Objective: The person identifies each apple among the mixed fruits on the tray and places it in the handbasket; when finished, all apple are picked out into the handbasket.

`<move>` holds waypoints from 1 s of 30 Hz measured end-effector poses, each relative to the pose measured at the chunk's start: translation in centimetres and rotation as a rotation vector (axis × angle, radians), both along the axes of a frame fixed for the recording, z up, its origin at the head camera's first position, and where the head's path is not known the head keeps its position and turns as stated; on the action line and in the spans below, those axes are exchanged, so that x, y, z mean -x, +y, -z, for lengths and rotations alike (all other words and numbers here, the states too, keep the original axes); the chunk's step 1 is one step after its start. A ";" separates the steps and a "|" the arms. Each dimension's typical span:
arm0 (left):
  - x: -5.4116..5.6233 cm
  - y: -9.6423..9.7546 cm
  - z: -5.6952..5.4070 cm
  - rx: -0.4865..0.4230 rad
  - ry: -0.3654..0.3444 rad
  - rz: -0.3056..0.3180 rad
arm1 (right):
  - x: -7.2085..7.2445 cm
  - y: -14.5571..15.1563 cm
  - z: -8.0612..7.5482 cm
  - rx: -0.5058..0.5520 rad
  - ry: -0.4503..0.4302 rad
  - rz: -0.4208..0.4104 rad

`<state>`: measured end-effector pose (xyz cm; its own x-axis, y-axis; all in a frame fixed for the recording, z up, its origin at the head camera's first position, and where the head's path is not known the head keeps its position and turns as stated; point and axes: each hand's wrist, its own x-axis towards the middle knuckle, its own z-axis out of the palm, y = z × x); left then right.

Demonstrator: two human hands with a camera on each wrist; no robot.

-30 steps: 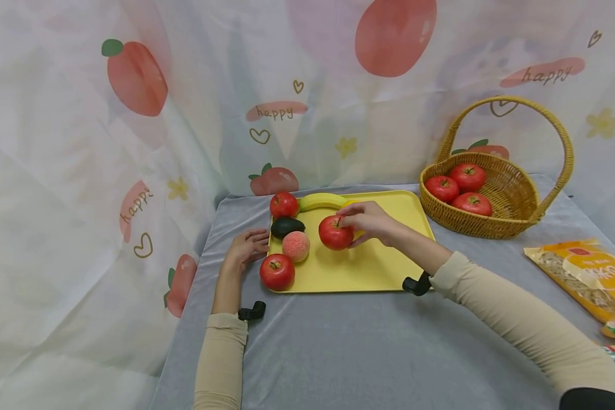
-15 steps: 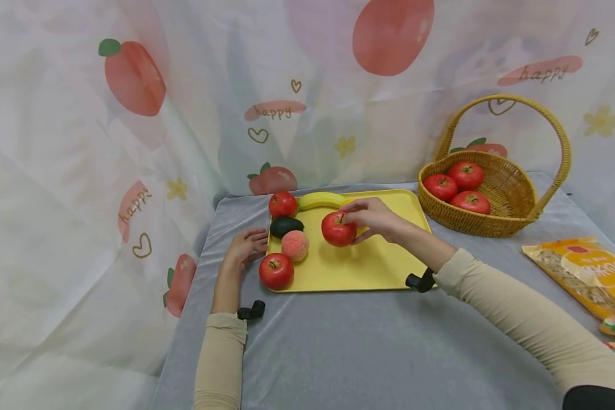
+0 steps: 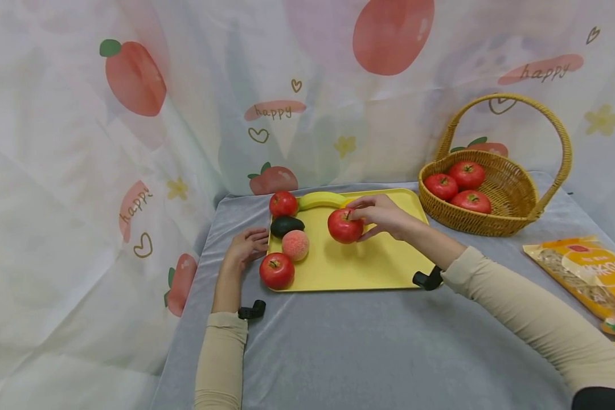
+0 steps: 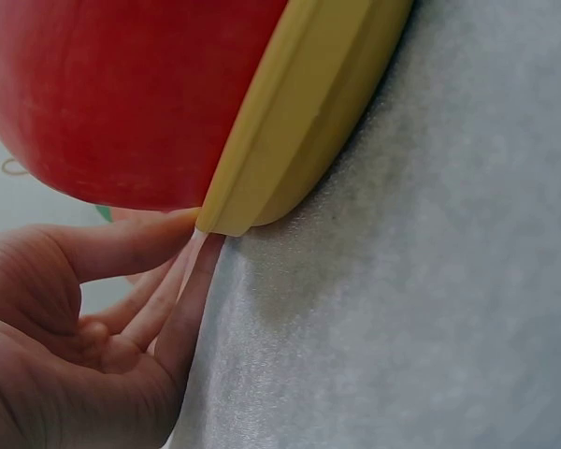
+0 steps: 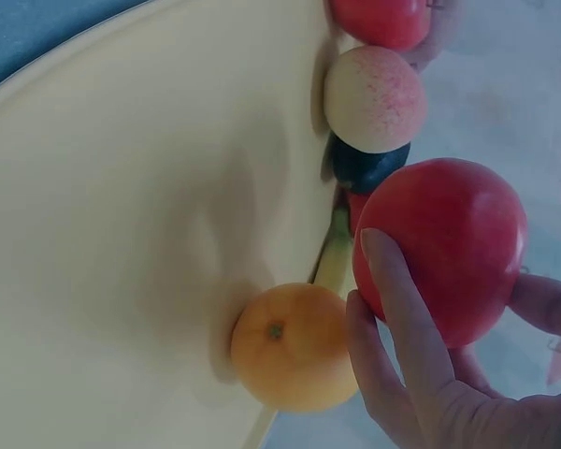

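My right hand (image 3: 384, 215) holds a red apple (image 3: 345, 225) over the middle of the yellow tray (image 3: 364, 273). In the right wrist view the fingers curve round the apple (image 5: 444, 248), above an orange (image 5: 294, 346) on the tray. My left hand (image 3: 246, 247) touches the tray's left edge, with thumb and fingertips (image 4: 182, 224) right at the rim in the left wrist view. Along that side of the tray stand a red apple (image 3: 283, 204), a dark green avocado (image 3: 286, 226), a fuzzy peach (image 3: 295, 245) and another red apple (image 3: 277, 271). A banana (image 3: 322, 200) lies along the back.
A wicker basket (image 3: 476, 225) with a tall handle stands behind and right of the tray, several red apples (image 3: 470, 201) in it. An orange and yellow food bag (image 3: 589, 279) lies at the right. Printed fabric (image 3: 297, 57) hangs behind the grey cloth-covered table (image 3: 338, 347).
My right hand has moved slightly right and back with the apple, shifting it away from the fruit along the left side. My left hand stays at the tray's edge.
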<state>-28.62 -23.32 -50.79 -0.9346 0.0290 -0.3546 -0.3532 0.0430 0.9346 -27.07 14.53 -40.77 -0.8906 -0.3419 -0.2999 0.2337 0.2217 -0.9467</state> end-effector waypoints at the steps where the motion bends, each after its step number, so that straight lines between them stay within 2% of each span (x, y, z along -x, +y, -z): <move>1: 0.0 0.0 0.0 0.000 -0.001 -0.001 | 0.0 0.1 0.0 -0.001 -0.002 0.000; 17: 0.1 -0.1 0.2 -0.004 -0.008 -0.003 | -0.5 1.4 -0.7 -0.032 -0.004 0.007; 30: 0.1 -0.1 0.3 0.003 0.002 0.002 | -0.4 2.7 -0.4 -0.032 0.007 0.030</move>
